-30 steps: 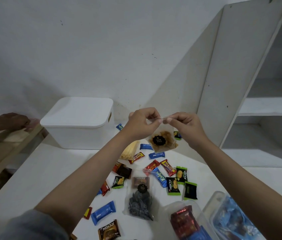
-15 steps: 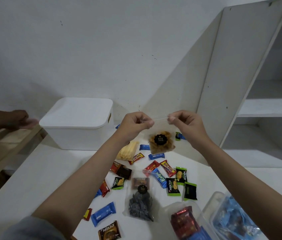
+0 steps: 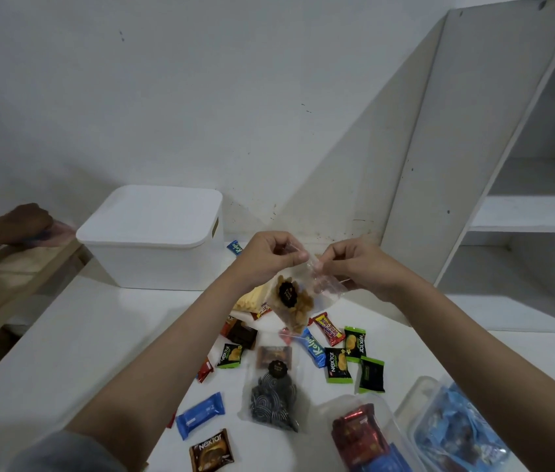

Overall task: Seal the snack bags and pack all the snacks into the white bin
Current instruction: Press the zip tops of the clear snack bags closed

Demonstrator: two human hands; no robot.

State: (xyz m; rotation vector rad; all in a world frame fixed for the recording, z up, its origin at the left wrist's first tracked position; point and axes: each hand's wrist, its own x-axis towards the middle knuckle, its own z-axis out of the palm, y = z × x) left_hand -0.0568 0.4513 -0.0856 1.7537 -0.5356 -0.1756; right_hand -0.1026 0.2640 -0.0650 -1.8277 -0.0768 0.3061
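Observation:
My left hand (image 3: 271, 255) and my right hand (image 3: 354, 264) both pinch the top edge of a clear zip bag of brown snacks (image 3: 294, 301) with a black round label, held tilted above the table. The white bin (image 3: 153, 264) stands at the back left with its lid (image 3: 156, 216) on. Below the hands, several wrapped snacks lie scattered: green Nextar packs (image 3: 337, 364), a blue Kalpa bar (image 3: 313, 347), a blue bar (image 3: 201, 410), a brown Nextar pack (image 3: 211, 449). A second clear bag of dark striped snacks (image 3: 274, 396) lies flat near the front.
Two clear plastic tubs sit at the front right, one with red packs (image 3: 359, 434) and one with blue packs (image 3: 456, 434). A white shelf unit (image 3: 524, 212) rises on the right. Another person's hand (image 3: 27, 221) rests on a wooden bench at the left.
My two hands have drawn closer together along the bag's top edge, and the bag now hangs tilted lower. The other person's hand at the left has shifted a little.

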